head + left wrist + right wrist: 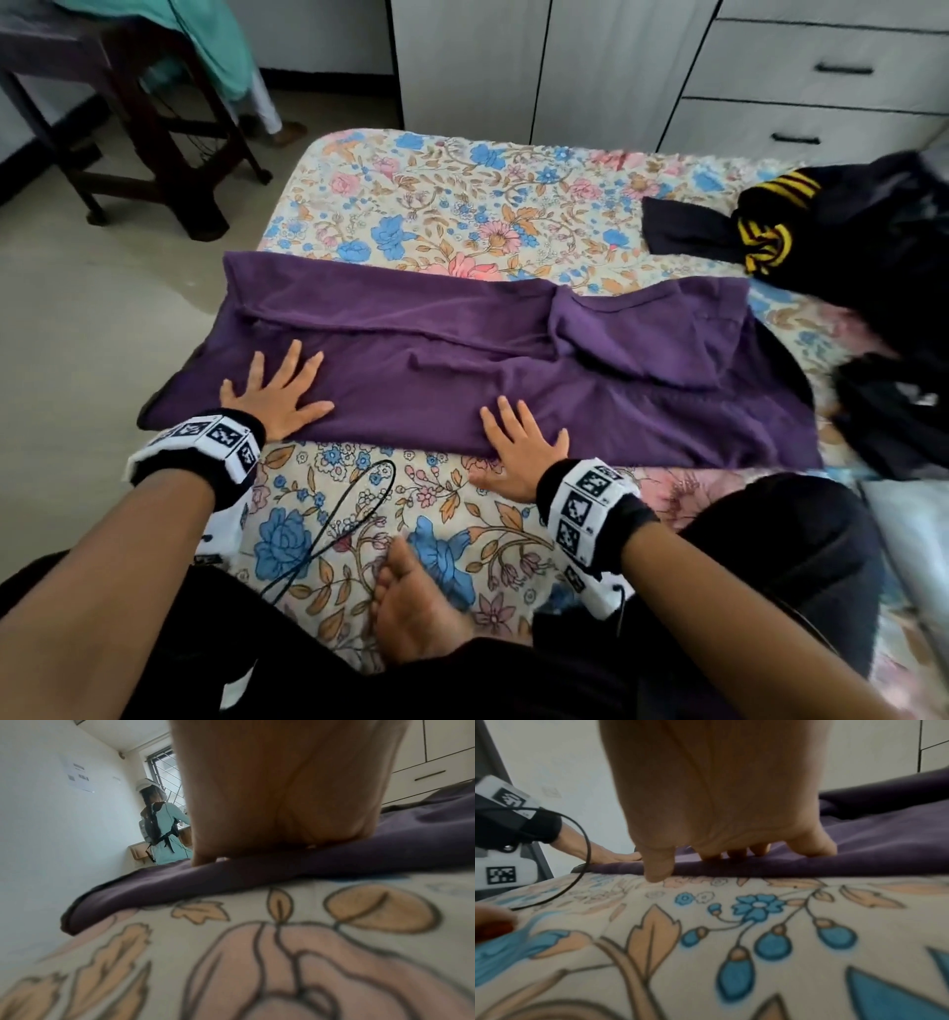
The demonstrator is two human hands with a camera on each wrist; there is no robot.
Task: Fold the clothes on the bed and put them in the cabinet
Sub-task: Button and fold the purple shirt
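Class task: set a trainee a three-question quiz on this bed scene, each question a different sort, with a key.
1. True or false: both hands lie flat on the purple garment.
2. What pattern has the bedsheet? A) striped B) floral C) plain
3. Fill in: the black clothes with yellow stripes lie to the person's ____.

Key: 1 true: the left hand and the right hand are spread flat, with no grip. 2 B. 3 right.

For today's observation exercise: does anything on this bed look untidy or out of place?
Yes. A dark heap of clothes lies crumpled at the bed's right edge, unfolded. The purple garment under both flat hands has a rumpled, uneven right end.
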